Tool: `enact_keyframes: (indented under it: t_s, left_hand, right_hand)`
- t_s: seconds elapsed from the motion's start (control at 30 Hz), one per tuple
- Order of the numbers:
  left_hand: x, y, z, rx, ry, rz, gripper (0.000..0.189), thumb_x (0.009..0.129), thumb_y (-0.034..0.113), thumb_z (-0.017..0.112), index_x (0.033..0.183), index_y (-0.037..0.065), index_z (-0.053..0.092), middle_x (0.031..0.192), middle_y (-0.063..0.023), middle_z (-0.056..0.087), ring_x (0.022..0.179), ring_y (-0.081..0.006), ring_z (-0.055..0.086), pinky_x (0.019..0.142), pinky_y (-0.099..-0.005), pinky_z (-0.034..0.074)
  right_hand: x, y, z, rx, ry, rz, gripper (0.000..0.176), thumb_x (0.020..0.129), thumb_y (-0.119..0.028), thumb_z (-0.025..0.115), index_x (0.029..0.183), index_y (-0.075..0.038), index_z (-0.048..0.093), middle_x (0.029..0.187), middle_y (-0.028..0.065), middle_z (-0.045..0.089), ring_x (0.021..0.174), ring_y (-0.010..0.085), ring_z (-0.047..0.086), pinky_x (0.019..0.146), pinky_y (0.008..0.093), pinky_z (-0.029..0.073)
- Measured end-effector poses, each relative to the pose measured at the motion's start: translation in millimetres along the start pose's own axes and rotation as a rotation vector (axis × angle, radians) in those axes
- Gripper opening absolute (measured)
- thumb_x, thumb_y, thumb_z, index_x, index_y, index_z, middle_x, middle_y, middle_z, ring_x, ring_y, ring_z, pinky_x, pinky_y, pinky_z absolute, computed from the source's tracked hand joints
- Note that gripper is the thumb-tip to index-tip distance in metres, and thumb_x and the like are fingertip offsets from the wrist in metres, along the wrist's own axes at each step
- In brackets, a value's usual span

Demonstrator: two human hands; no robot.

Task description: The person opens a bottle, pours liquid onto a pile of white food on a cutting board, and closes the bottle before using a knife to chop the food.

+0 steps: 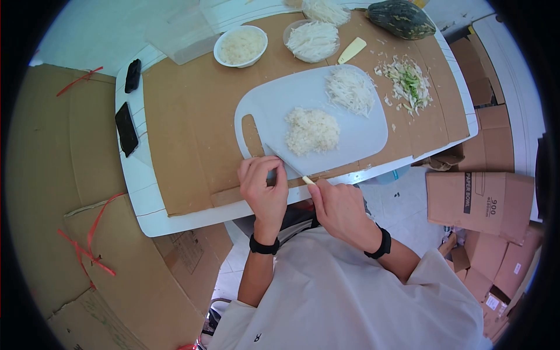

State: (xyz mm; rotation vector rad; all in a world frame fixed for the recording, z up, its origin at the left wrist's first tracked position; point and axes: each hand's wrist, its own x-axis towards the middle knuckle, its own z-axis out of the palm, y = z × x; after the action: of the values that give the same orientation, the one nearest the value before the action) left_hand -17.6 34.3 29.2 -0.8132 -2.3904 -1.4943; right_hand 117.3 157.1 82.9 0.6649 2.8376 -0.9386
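My right hand [345, 211] is closed round the pale yellow handle of a knife [290, 165], whose thin blade points up and left over the near edge of the cutting board. My left hand [262, 185] has its fingers curled at the blade; whether they pinch it or something small is hidden. The white cutting board [262, 105] lies on cardboard, with its slotted handle to the left. A heap of finely chopped white food [312, 131] sits mid-board. Behind it to the right lies a pile of white shreds [351, 90].
Across the table stand a white bowl of chopped pieces [240, 46], bowls of white shreds [313, 41], a yellow peeler [352, 51], peelings [410, 84], a dark green squash [401, 18] and a clear bin [184, 35]. Phones [126, 129] lie left; cardboard boxes [481, 204] stand right.
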Motion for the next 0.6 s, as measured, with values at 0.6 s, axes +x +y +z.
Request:
enact_keyframes:
  t_s: [0.6]
  left_hand:
    - [-3,2,-3,-0.046,0.049,-0.028,0.020,0.087,-0.012,0.078,0.103,0.001,0.075,0.105,-0.0141,0.080,0.101,-0.0320,0.074,0.093,-0.0399,0.058]
  right_hand:
    - [-11,8,-13,0.256,-0.015,0.072,0.047,0.120,-0.031,0.053,0.084,-0.003,0.065,0.066,0.0235,0.066,0.065,0.0521,0.065,0.061,0.0622,0.047]
